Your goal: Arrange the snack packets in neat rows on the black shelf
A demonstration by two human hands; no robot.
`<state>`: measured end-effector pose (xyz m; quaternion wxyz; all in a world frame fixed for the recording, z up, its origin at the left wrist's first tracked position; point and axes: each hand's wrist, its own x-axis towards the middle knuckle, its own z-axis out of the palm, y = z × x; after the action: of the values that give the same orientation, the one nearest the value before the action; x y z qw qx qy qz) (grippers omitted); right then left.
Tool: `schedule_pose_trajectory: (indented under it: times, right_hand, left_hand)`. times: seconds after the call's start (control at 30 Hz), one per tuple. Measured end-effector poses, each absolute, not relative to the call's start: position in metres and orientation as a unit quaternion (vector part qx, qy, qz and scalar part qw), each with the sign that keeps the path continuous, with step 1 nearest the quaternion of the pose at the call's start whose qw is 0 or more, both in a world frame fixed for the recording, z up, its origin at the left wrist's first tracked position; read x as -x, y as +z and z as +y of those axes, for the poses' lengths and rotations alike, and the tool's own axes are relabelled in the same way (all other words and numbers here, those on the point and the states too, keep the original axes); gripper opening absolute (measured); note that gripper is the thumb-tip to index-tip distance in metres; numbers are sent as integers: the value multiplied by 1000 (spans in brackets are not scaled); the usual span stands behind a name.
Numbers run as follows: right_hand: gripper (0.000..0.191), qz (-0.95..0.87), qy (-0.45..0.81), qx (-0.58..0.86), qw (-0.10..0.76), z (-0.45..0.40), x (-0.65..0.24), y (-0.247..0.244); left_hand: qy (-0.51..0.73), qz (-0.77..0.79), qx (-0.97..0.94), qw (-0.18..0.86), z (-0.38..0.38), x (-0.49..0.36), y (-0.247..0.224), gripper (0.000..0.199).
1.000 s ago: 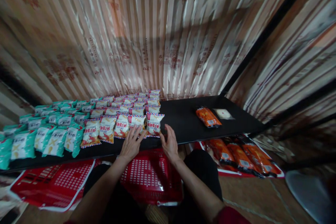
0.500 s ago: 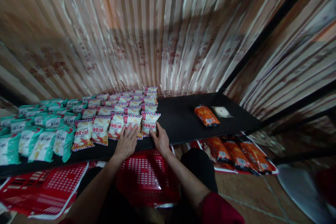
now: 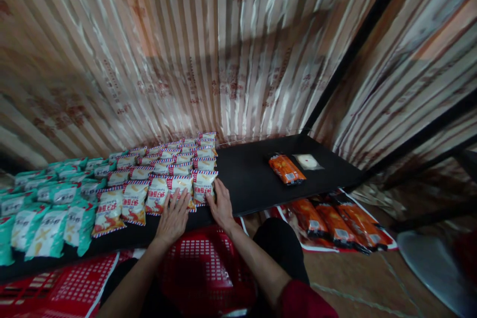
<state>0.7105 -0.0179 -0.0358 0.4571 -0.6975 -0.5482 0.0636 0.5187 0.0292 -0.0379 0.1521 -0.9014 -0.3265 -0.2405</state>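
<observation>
White snack bags with red and blue striped edges (image 3: 134, 201) stand in rows on the black shelf (image 3: 246, 179). My left hand (image 3: 174, 216) lies with fingers spread against the front bags near the right end of their row. At the right end, my right hand (image 3: 220, 204) touches the side and lower front of the last bag (image 3: 203, 186), its thumb and fingers apart. Teal and white bags (image 3: 48, 228) fill the shelf on the left.
An orange packet (image 3: 286, 169) and a flat clear packet with a white round content (image 3: 308, 161) lie on the shelf's right part. Below are a red basket (image 3: 204, 263) and a container of orange packets (image 3: 337, 223). Striped sheeting (image 3: 231, 59) hangs behind.
The view has tilted upward, so the shelf and bags sit lower in the picture. Both hands stay at the same striped bags, with barely any movement against them.
</observation>
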Motion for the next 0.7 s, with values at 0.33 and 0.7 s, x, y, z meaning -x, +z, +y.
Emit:
schedule_pose_trajectory:
  times: [0.33, 0.7]
  right_hand:
    - [59, -558, 98, 692, 447, -23, -721, -29]
    - [68, -502, 244, 643, 525, 7, -742, -20]
  left_hand:
    - [-264, -281, 898, 212, 24, -540, -22, 47]
    - [-246, -306, 895, 212, 21, -557, -24, 49]
